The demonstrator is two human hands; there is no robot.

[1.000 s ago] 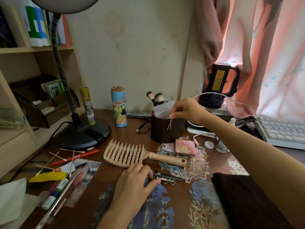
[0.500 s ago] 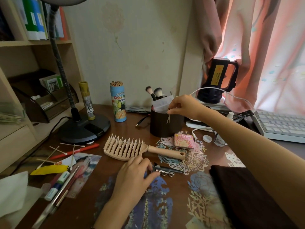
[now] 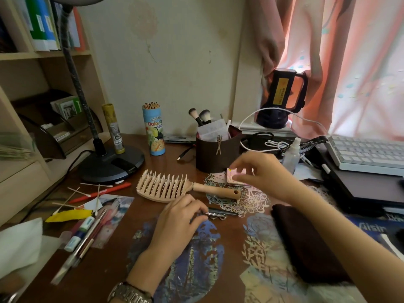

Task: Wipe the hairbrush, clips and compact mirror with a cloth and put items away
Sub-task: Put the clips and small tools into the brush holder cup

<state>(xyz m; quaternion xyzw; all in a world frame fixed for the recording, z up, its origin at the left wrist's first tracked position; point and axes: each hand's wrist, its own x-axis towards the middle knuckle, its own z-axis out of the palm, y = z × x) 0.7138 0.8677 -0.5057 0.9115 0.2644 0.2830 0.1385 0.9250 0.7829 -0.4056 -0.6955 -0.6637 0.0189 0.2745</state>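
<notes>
Right hand (image 3: 260, 171) pinches the pink square compact mirror (image 3: 237, 177); left hand (image 3: 177, 224), fingers closed on the dark metal hair clips (image 3: 220, 213), lies nearer the beige vented hairbrush (image 3: 175, 187), handle pointing right.

Desk (image 3: 140, 250): black lamp base (image 3: 111, 164) at left rear; blue coloured-pencil tube (image 3: 155, 130) upright beside it; brown holder (image 3: 215, 153) with makeup brushes (image 3: 200, 115); white keyboard (image 3: 367, 153) at right; cotton swabs (image 3: 87, 194) scattered left.
</notes>
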